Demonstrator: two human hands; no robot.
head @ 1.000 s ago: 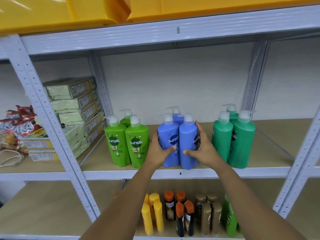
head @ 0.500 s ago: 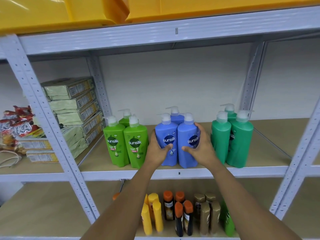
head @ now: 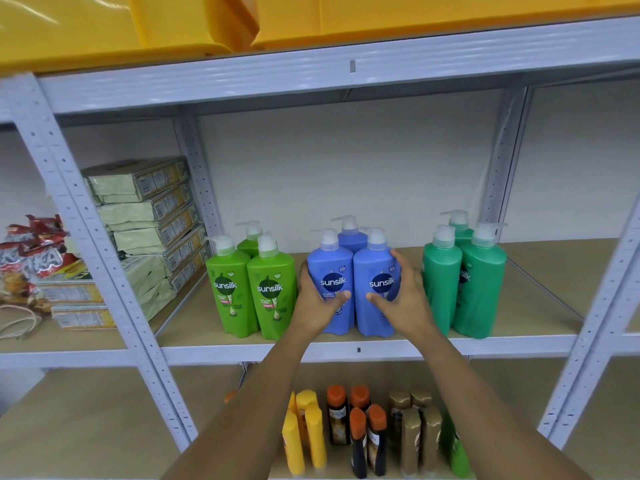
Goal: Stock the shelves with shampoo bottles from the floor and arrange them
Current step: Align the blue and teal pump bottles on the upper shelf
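Note:
Three blue Sunsilk pump bottles stand upright mid-shelf. My left hand (head: 317,299) curls round the front left blue bottle (head: 330,268), thumb across its label. My right hand (head: 403,296) curls round the front right blue bottle (head: 375,268). The third blue bottle (head: 351,237) stands behind them. To the left are three light green Sunsilk bottles (head: 251,292), labels forward. To the right stand three dark green pump bottles (head: 479,285), their labels turned sideways. All rest on the tan shelf board (head: 194,323).
Small yellow bottles (head: 306,434), orange-capped dark bottles (head: 358,431) and gold bottles (head: 414,431) fill the shelf below. Stacked pale green packs (head: 149,216) and red snack bags (head: 31,247) sit at the left. Yellow bins (head: 173,22) rest on top. Grey uprights (head: 104,271) frame the bay.
The front right blue bottle has been turned so its label faces forward. Both hands have stayed on the two front blue bottles.

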